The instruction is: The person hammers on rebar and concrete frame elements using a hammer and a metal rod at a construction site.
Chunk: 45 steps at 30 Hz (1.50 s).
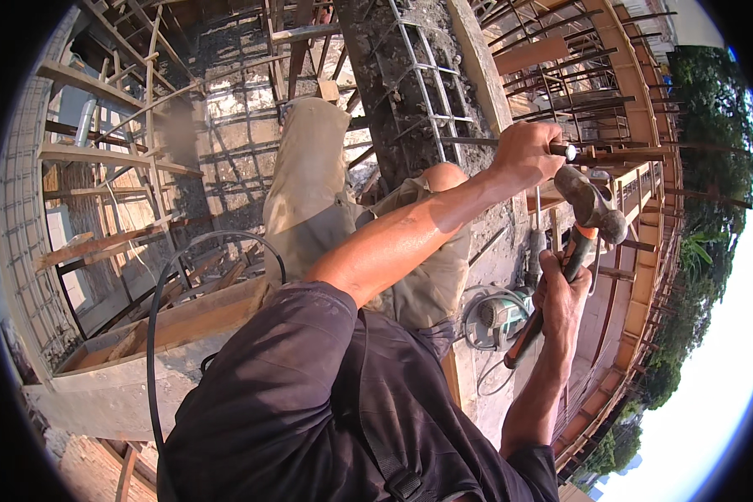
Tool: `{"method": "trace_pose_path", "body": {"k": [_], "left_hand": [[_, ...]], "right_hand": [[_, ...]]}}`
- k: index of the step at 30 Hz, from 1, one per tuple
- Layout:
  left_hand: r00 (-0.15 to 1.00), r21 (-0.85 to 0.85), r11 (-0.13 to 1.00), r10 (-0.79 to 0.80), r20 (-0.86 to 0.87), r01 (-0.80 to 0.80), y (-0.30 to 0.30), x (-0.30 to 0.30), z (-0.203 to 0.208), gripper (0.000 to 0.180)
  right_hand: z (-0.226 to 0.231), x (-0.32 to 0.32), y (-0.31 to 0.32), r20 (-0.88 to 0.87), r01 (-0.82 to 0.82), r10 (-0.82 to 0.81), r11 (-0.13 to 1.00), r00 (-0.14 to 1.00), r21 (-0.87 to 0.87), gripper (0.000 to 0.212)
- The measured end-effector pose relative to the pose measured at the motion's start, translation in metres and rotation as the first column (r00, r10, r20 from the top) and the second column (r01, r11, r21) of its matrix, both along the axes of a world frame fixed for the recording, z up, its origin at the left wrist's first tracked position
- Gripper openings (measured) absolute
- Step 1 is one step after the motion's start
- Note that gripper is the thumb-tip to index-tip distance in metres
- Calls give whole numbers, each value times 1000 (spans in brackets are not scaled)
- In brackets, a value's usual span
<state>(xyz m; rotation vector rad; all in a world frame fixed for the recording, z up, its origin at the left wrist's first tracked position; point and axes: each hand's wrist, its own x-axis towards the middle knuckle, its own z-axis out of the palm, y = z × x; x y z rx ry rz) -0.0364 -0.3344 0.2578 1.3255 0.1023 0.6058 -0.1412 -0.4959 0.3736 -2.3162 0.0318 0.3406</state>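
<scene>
My left hand (529, 156) is wrapped round a steel chisel (568, 152). The chisel's bright round end sticks out on the right of the fist; a dark length of it seems to run left toward the rough concrete (477, 79). My right hand (560, 294) grips a hammer (579, 247) by its dark handle with orange parts. The metal hammer head is raised just below and right of the chisel's end, apart from it as far as I can tell. Most of the chisel's shaft is hidden by my left hand.
A green power drill (504, 316) with a looped cable lies beside my right forearm. Steel reinforcing bars (431, 71) run along the concrete beam ahead. Timber formwork (171, 322) and wooden props surround open drops on the left. A black cable (152, 335) arcs at my left.
</scene>
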Motion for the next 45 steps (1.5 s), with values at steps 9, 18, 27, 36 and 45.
{"method": "trace_pose_path", "body": {"k": [9,18,27,36,45], "left_hand": [[995,146,984,103,-8,-101,-9,-7,5,13],[997,59,997,44,63,-47,-4,-2,-4,14],[984,114,979,172,-39,-166,-3,10,3,16],[1000,225,974,24,15,-27,17,12,-1,15],[995,214,973,96,-12,-91,-12,12,-8,20]], "right_hand": [[103,-9,6,533,-187,-126,849,837,494,38],[16,7,1,-40,57,-54,996,998,74,31],[157,16,11,759,-334,-266,777,594,534,43],[11,3,8,22,79,-81,992,996,94,33],[163,21,-1,844,-464,-220,754,490,466,33]]}}
